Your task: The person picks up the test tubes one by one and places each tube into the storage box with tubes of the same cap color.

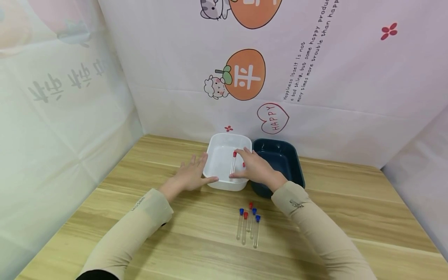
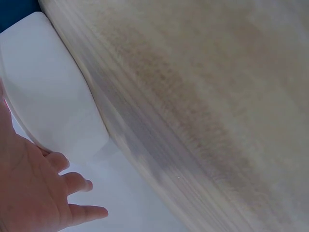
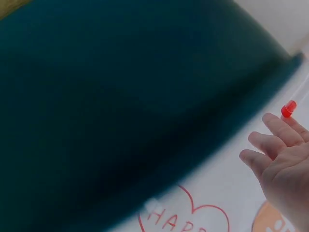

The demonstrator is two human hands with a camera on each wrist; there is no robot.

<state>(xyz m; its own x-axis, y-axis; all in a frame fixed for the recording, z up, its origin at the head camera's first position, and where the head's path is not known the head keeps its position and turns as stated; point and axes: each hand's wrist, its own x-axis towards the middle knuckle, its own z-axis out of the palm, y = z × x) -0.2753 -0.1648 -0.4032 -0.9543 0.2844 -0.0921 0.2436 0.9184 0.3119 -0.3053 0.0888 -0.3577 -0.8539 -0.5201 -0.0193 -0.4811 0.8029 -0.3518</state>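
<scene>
My right hand (image 1: 257,167) reaches over the white box (image 1: 229,186) from the right. It holds a clear test tube with a red cap (image 1: 235,154), the index finger at the cap and the thumb near the lower end. Another red cap (image 1: 244,165) shows beneath this hand, its tube mostly hidden. In the right wrist view, one red cap (image 3: 288,109) sits against a fingertip. My left hand (image 1: 191,175), fingers spread, rests against the left side of the white box. Several test tubes (image 1: 244,231) with red or blue caps lie on the table in front.
A dark blue box (image 1: 299,175) stands directly right of the white box, under my right wrist. Both stand on a wooden table (image 1: 185,237) near a printed white cloth (image 1: 168,70) at the back. More pale cloth hangs at the left and right.
</scene>
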